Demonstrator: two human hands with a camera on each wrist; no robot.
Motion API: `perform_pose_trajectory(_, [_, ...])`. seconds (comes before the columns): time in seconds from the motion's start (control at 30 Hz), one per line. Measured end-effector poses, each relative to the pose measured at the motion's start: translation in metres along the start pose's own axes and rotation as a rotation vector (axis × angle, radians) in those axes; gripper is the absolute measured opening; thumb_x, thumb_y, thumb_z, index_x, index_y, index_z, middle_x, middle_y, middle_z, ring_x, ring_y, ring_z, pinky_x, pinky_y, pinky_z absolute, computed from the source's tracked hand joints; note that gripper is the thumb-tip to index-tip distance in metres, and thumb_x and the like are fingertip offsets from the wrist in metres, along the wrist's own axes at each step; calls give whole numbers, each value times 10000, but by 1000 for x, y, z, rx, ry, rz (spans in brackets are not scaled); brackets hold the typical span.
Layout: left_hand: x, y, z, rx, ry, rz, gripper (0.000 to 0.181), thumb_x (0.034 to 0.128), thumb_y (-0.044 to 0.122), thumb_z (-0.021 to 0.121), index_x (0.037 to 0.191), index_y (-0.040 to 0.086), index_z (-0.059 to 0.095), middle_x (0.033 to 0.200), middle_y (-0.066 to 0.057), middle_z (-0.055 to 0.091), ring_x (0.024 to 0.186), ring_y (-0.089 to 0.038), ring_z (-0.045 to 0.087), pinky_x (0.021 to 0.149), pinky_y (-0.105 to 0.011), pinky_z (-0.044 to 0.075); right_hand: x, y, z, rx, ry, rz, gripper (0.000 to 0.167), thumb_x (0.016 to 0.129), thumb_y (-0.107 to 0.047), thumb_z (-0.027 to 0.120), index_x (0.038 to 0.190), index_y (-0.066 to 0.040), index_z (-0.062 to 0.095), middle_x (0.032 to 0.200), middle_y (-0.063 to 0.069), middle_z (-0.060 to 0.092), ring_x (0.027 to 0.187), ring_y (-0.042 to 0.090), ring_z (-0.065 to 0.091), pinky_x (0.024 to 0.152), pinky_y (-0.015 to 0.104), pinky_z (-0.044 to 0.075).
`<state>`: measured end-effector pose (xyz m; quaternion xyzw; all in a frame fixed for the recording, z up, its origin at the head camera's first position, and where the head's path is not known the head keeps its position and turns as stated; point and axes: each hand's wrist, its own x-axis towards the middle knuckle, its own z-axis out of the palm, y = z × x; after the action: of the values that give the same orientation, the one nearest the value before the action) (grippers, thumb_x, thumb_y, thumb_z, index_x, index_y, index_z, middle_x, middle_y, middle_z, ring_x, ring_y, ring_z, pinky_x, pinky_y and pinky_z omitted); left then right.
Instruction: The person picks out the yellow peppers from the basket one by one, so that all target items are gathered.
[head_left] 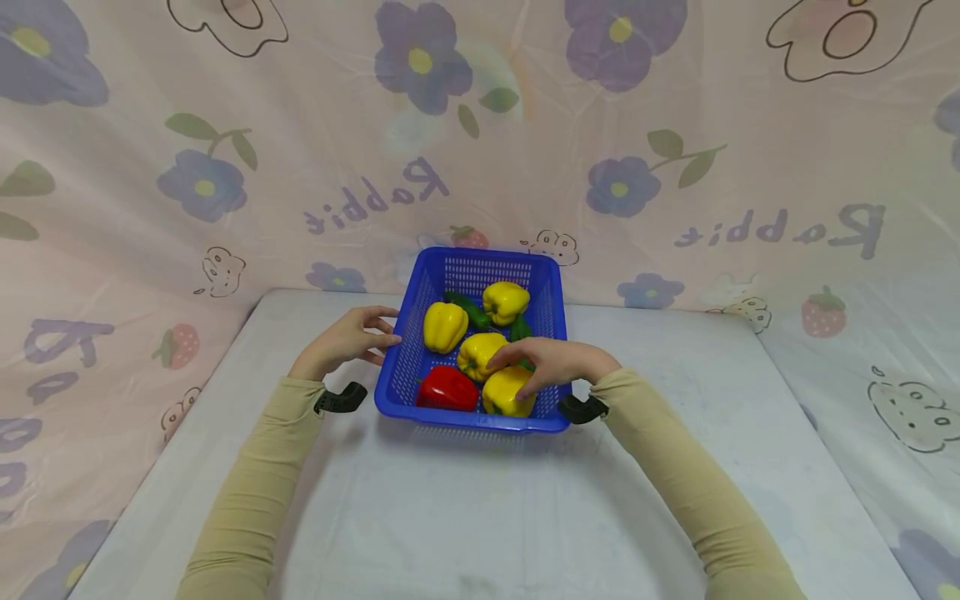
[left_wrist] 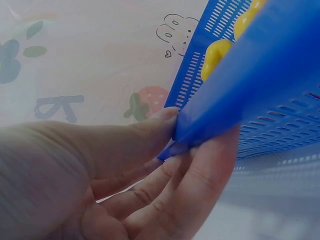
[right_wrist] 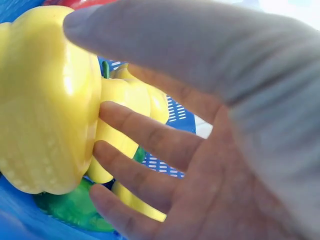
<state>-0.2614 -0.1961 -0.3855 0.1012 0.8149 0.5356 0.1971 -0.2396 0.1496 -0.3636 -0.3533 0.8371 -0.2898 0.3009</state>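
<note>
A blue basket of peppers sits on a white table, toward its far edge. Inside, at the near right, is a yellow pepper; a red pepper lies just to its left, and three other yellow peppers and some green vegetables lie farther back. The right hand reaches in from the right, fingers spread wide and nearly straight, thumb over the near-right pepper; whether it has a firm hold, I cannot tell. The left hand pinches the basket's left rim.

In the right wrist view, the pepper under the thumb is longer up and down the picture than across; which way its stem points I cannot tell. That view also shows the right palm, hidden from the head view. Only the left wrist view shows the left fingers curled beneath the rim.
</note>
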Motion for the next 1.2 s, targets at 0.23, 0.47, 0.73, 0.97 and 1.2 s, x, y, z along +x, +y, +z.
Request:
perform_pose_trajectory(0.23, [0, 0, 0, -15, -3, 2, 592, 938, 94, 617, 1449, 0, 333, 1152, -246, 497, 836, -249, 631, 742, -463, 560, 3, -2, 0, 8, -19, 46, 551, 815, -59, 755, 1329, -94, 558, 1342, 26, 533, 1283, 263, 402, 1082, 451, 323])
perform_pose_trajectory(0.47, [1, -1, 0, -10, 0, -3, 588, 932, 103, 629, 1441, 9, 349, 1128, -242, 502, 835, -253, 633, 725, -427, 570, 4, -5, 0, -11, -29, 87, 578, 799, -64, 772, 1332, -144, 563, 1347, -20, 520, 1294, 262, 381, 1086, 448, 312])
perform_pose_trajectory(0.73, [0, 0, 0, -5, 0, 6, 580, 932, 107, 630, 1433, 4, 358, 1119, -241, 504, 837, -258, 632, 718, -420, 572, 6, -5, 1, 10, -38, 140, 612, 767, -60, 799, 1321, -191, 574, 1355, -37, 498, 1248, 243, 394, 1060, 434, 350])
perform_pose_trajectory(0.97, [-1, 1, 1, -3, 0, 5, 570, 937, 101, 621, 1433, 5, 357, 1131, -239, 504, 843, -261, 632, 712, -415, 574, 8, -6, 4, -38, -36, 200, 638, 758, -84, 814, 1327, -237, 570, 1376, -39, 461, 1230, 216, 382, 1061, 406, 343])
perform_pose_trajectory(1.2, [-2, 2, 1, 3, 4, 0, 571, 937, 110, 623, 1432, 7, 359, 1138, -241, 503, 851, -268, 635, 714, -415, 573, 8, -6, 7, -49, -36, 207, 654, 751, -96, 820, 1332, -247, 564, 1403, -14, 438, 1267, 234, 362, 1088, 452, 302])
